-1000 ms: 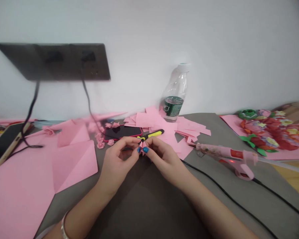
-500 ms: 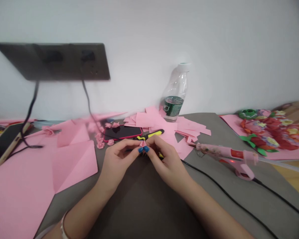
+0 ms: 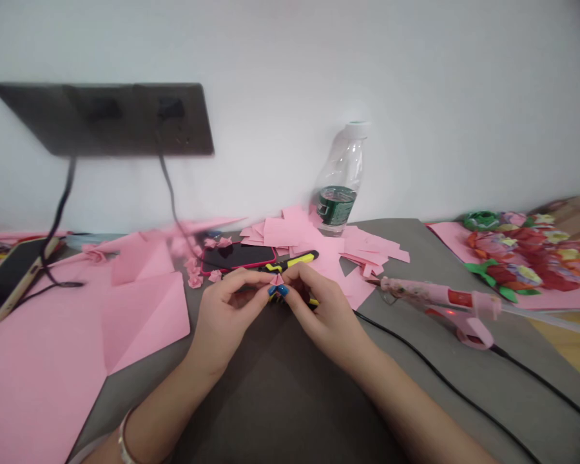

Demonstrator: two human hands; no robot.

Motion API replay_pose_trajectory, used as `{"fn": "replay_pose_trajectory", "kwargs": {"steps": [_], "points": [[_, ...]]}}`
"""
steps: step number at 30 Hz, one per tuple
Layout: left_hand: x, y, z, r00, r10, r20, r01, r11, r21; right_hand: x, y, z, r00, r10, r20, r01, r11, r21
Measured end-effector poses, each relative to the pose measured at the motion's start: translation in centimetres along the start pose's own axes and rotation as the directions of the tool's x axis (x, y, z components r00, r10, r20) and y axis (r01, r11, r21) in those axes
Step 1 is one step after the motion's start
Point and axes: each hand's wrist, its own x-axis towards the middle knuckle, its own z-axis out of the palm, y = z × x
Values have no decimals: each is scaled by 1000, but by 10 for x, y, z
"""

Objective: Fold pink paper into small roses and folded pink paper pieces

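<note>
A small folded piece of pink paper (image 3: 277,280) is pinched between both hands at the middle of the view. My left hand (image 3: 229,309) grips its left side with thumb and fingertips. On the other side, my right hand (image 3: 321,309) pinches it the same way, and the two blue-nailed thumbs nearly meet at its lower edge. Just behind the fingers lies a yellow and black tool (image 3: 294,260), partly hidden by the hands. A phone with a red edge (image 3: 239,256) rests beyond my left hand, beside several small folded pink paper pieces (image 3: 193,270).
Cut pink paper pieces (image 3: 367,245) surround a plastic bottle (image 3: 338,187) by the wall. A pink glue gun (image 3: 439,296) with a lit red light and a black cable lies at right. Colourful paper flowers (image 3: 526,251) sit beyond it. Large pink sheets (image 3: 38,361) cover the left.
The thumbs have shifted slightly on the folded pink paper, which remains held between both hands. Everything else stays where it was.
</note>
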Motion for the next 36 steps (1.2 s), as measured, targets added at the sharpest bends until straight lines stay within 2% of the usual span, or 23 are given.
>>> {"fn": "replay_pose_trajectory", "kwargs": {"steps": [11,18,27,32,36], "points": [[0,-2,0,1000,17,17,-17,1000,-20,0,4,4,997,9,-77,-5,998,64],[-2,-2,0,998,-14,55,16,999,-39,1,1,3,990,-94,-104,95,995,1],[-1,1,2,997,-65,49,67,997,-49,1,-2,3,982,-19,-186,8,998,-56],[-2,-1,1,995,-78,54,81,996,-43,1,-3,3,987,-8,-160,-5,997,-83],[-1,-1,0,993,-93,70,98,992,-75,2,-3,2,989,57,-133,-58,998,-5]]}}
